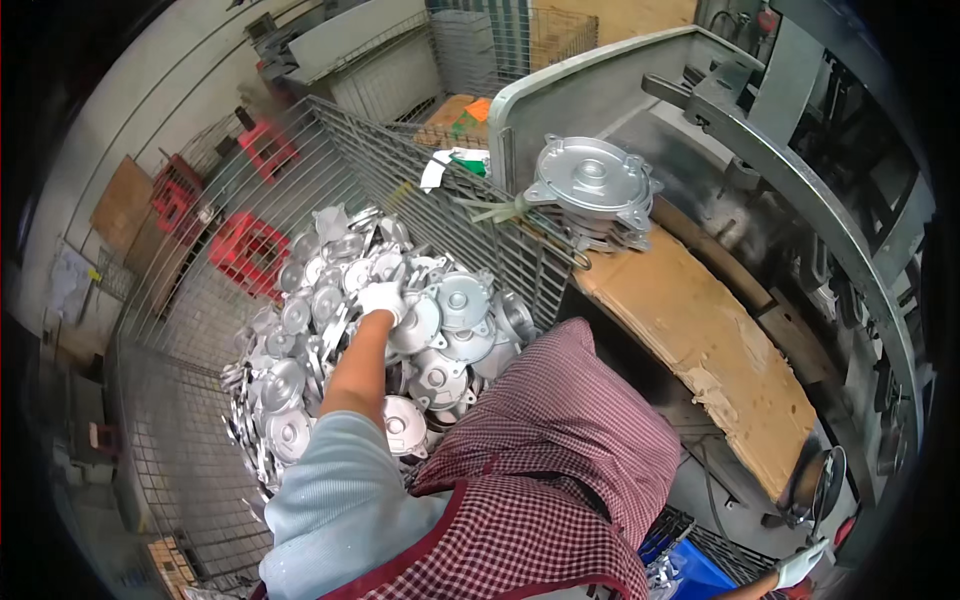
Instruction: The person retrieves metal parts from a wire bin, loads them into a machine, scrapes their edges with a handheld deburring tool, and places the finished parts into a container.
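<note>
My left hand (382,299), in a white glove, reaches into a heap of round silver metal covers (462,300) with lugs around their rims. It touches the covers at the middle of the heap; its fingers blend with the metal, so their grip is unclear. A large wire-mesh cage (340,135) holds the heap. At the lower right edge, my right hand (800,565), also gloved, is stretched out with its fingers extended, below a dark round machine part (818,488). I see nothing held in it.
Several covers stand stacked (592,180) beside the cage on a cardboard-topped ledge (715,350). A metal machine frame (830,190) curves along the right. Near my right arm sits a blue bin (700,572). Red plastic stools (248,252) stand beyond the cage's left side.
</note>
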`<state>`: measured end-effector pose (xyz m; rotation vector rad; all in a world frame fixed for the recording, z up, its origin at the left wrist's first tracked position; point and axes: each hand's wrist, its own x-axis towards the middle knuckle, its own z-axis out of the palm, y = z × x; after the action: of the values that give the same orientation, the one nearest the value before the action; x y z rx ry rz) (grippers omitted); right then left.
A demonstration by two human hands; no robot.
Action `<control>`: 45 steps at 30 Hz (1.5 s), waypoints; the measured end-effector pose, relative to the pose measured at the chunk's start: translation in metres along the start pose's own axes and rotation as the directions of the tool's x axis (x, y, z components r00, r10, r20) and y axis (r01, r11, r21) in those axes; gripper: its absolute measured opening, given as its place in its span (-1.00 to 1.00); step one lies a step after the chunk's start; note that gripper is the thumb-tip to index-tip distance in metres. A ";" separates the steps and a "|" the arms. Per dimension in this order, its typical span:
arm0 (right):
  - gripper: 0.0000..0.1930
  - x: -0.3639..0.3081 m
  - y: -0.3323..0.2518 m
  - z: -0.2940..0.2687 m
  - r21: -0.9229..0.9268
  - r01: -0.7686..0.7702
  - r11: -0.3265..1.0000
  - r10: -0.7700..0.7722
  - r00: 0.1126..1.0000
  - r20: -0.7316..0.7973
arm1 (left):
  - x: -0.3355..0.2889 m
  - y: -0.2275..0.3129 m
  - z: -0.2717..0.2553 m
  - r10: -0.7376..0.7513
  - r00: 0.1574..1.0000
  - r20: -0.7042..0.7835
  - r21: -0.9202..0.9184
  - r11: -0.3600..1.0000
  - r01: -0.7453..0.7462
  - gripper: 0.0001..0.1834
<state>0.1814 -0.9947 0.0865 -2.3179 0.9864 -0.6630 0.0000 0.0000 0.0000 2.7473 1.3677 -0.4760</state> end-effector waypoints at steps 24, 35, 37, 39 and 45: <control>-0.45 -0.045 -0.024 0.005 -0.169 0.147 0.975 -0.171 0.976 -0.134 | -0.036 0.184 -0.242 0.260 0.676 -0.689 -0.486 0.526 -0.698 -0.26; -0.48 -0.044 -0.014 0.006 -0.080 0.163 0.983 -0.176 0.968 -0.181 | -0.106 0.238 -0.219 0.169 -0.059 -0.984 0.151 0.603 -0.783 -0.56; -0.48 -0.042 -0.013 0.011 -0.074 0.177 0.981 -0.188 0.963 -0.193 | -0.094 0.241 -0.222 0.238 -0.082 -0.968 0.217 0.626 -0.749 -0.61; -0.49 -0.036 -0.007 0.015 -0.116 0.261 0.958 -0.279 0.943 -0.183 | -0.083 0.248 -0.228 0.220 -0.104 -0.970 0.223 0.636 -0.739 -0.63; -0.46 -0.052 -0.006 -0.001 -0.214 0.178 0.960 -0.225 0.950 -0.217 | -0.097 0.265 -0.220 0.170 -0.102 -0.980 0.181 0.568 -0.803 -0.62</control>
<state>0.1517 -0.9521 0.0795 -2.5784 0.9600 -0.9896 0.2094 -0.2001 0.2097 2.5325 -0.0704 1.8049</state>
